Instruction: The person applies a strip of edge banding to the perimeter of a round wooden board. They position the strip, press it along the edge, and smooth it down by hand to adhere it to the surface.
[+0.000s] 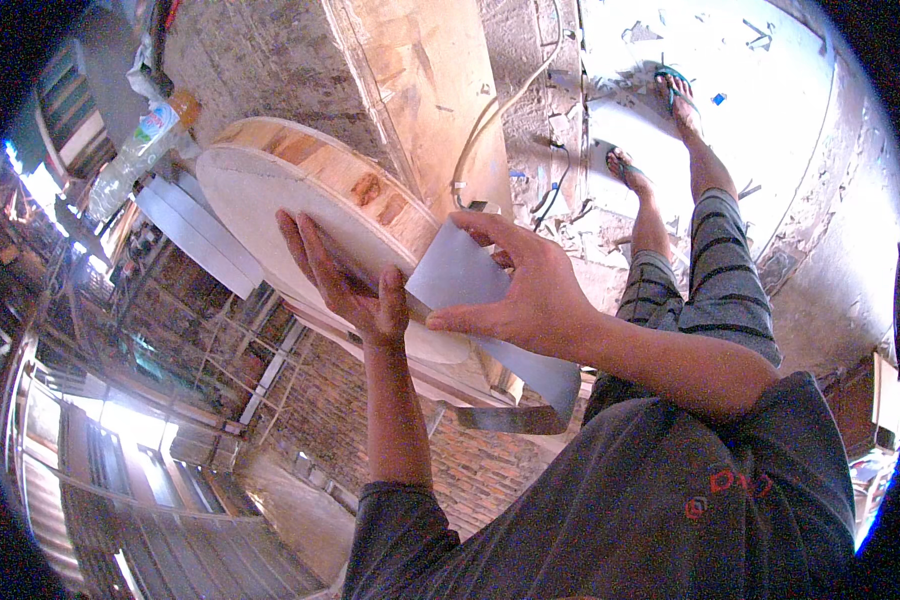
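A thick round wooden disc (245, 190) stands tilted, with a pale flat face and a layered wood rim. My left hand (350, 280) lies against that face with its fingers stretched out, and its thumb is up close to the strip. Between the thumb and fingers of my right hand (540, 290) is a flexible grey strip (458, 268), its end held at the disc's rim. The rest of the strip hangs below my right hand and curls round under the forearm. Whether the strip's end touches the rim, I cannot tell.
Beyond the disc is a wooden board (440, 100) with a cable (490, 115) running beside it. A clear plastic bottle (135, 150) and a pale flat panel (195, 230) are at the left. Scraps litter the floor (790, 120) around my sandalled feet. A brick wall (370, 425) lies below.
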Tool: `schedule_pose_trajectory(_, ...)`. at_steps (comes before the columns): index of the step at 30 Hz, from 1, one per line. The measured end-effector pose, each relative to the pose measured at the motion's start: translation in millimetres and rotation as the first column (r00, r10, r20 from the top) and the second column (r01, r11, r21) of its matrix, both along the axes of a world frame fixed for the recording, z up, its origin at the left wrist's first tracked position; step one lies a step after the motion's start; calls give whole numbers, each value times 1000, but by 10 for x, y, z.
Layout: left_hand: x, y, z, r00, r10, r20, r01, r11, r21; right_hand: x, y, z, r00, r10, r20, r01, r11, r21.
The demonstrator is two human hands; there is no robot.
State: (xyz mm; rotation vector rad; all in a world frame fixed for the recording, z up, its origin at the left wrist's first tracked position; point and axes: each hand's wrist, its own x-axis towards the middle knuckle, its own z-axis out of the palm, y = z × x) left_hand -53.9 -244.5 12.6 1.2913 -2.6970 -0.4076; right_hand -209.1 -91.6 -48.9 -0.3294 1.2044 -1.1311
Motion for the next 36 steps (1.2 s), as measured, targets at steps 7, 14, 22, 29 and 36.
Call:
schedule_pose_trajectory(7,6,-4,-12,1000,-4,-10,4,1000,-9,-16,-11,17,1000,6,6,-6,1000,9)
schedule_pose_trajectory(14,30,-16,-21,1000,-22,-19,22,1000,-8,-16,-19,14,1000,21,-4,-21,1000,8)
schedule_pose_trajectory(22,29,-55,-23,994,-105,-45,104,994,-23,-6,-16,29,1000,6,-26,-6,1000,12)
schedule_pose_trajectory(29,67,-98,-45,985,-165,-54,163,986,-45,-3,-22,26,1000,2,-17,-1,1000,9)
schedule_pose_trajectory(36,-71,-34,-4,988,-141,-55,140,990,-30,-1,-31,35,1000,4,-23,-4,1000,21)
